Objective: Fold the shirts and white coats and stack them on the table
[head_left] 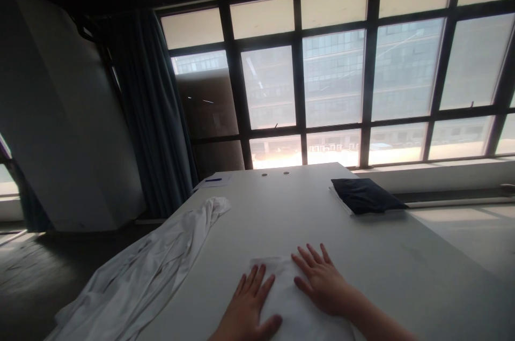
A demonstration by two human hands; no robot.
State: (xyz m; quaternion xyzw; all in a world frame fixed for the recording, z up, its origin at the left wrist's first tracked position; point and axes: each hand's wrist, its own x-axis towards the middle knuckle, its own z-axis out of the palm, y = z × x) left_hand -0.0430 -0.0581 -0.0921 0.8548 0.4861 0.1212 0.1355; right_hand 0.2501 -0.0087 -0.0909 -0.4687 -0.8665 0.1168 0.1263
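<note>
A white cloth (287, 298) lies flat on the table in front of me, its lower part cut off by the picture's bottom edge. My left hand (250, 303) rests on its left side with the fingers stretched out and the thumb apart. On the right side, my right hand (319, 279) lies palm down with spread fingers, the tips near the cloth's far right corner. Neither hand grips anything. A loose heap of white fabric (148, 266) is to the left of my left hand and hangs over the table's left edge.
The long white table (249, 212) reaches toward the windows. A folded dark cloth (364, 195), with something white under it, lies at its right edge. Paper (220, 182) with a dark pen (213, 179) lies at the far left. Two small round discs (286, 173) show at the far end.
</note>
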